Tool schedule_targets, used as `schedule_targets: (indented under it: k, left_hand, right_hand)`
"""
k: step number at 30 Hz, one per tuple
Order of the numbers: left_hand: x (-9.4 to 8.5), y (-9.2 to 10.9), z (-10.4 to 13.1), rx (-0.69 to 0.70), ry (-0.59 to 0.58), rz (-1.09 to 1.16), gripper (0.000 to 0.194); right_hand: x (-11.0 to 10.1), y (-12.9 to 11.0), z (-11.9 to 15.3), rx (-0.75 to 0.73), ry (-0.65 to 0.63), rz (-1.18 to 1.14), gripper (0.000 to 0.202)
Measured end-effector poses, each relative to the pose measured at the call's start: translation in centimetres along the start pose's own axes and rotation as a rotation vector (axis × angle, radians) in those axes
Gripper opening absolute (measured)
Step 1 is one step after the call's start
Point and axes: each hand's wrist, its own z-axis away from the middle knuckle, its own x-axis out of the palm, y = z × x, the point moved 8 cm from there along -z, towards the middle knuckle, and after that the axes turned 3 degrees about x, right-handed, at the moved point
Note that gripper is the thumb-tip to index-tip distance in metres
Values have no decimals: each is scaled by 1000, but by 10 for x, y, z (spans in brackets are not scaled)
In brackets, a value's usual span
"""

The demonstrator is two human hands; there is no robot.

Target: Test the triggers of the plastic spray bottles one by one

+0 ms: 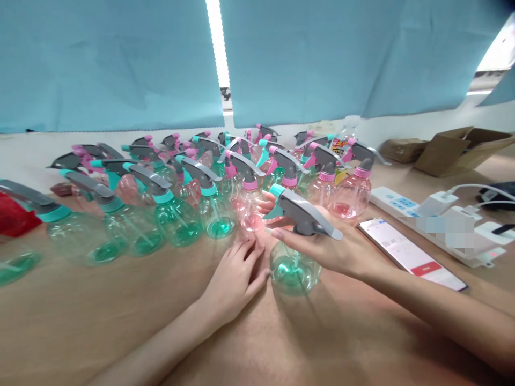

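Note:
A green spray bottle [295,268] with a grey and teal trigger head stands nearest to me. My right hand [322,244] reaches round its neck, thumb in front and fingers behind the head. The trigger head hides part of that grip. My left hand [237,276] lies on the table just left of this bottle, palm down with fingers stretched forward. Its fingertips are near the base of a pink spray bottle [252,206]. Another green spray bottle [217,217] stands beyond the left fingers.
Several green and pink spray bottles fill the back and left of the table [132,321]. To the right lie a phone [410,252], a power strip [396,203] with plugged chargers, and an open cardboard box [454,153]. Something red [16,214] is at the left edge.

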Motion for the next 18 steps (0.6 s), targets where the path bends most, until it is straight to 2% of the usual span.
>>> schedule_targets:
  k: [5, 11, 18]
  left_hand:
    - [-2, 0, 0, 3, 13, 10, 39]
    - [-5, 4, -3, 15, 11, 35, 37]
    - [-5, 4, -3, 8, -1, 47, 38]
  right_hand:
    - [0, 1, 2, 12, 8, 24, 27]
    - [-1, -6, -3, 37, -4, -30, 47]
    - [-2, -17, -3, 27, 4, -22, 34]
